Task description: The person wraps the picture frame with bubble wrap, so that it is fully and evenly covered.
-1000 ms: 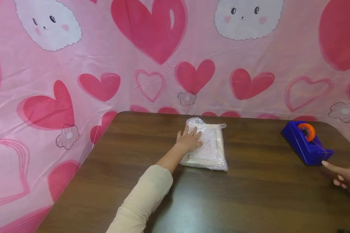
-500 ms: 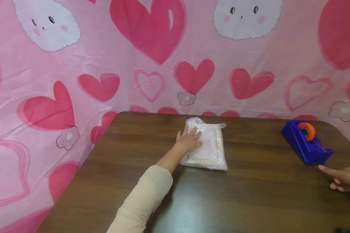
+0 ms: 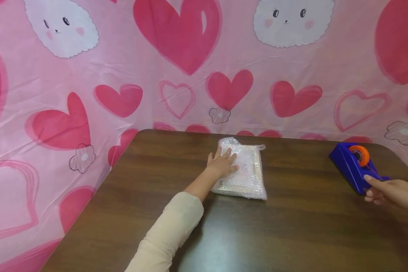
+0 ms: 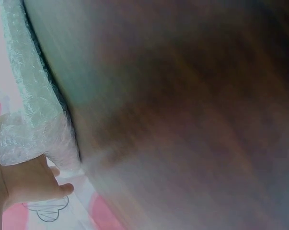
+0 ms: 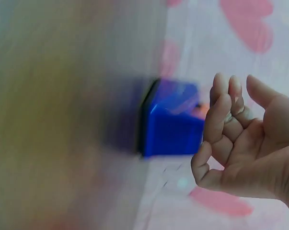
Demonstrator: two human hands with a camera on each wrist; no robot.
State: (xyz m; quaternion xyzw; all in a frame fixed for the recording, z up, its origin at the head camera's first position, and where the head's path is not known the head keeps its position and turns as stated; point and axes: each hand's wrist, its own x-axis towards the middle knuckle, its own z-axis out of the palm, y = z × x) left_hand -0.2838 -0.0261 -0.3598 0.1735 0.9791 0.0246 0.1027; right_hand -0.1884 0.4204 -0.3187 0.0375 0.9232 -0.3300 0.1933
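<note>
My left hand (image 3: 221, 166) lies with spread fingers on a flat, frame-like item wrapped in bubble wrap (image 3: 248, 177), at the middle of the table. In the left wrist view, the wrap's edge (image 4: 34, 81) runs along the left side and partly covers the hand. To the right, a blue tape dispenser (image 3: 348, 168) carries an orange roll (image 3: 363, 155). My right hand (image 3: 389, 192) overlaps the dispenser's front end in the head view. Its fingers are loosely bent, and the right wrist view has nothing between them, with the dispenser (image 5: 173, 129) just beyond.
Everything lies on a dark brown wooden table (image 3: 292, 226). A pink cloth with red hearts (image 3: 176, 34) hangs behind the table and along its left side. Bare wood separates the wrapped item from the dispenser.
My right hand drew slightly down from the dispenser, then rose and moved left over its front end. My left hand stays on the bubble-wrapped item. The head view shifted slightly.
</note>
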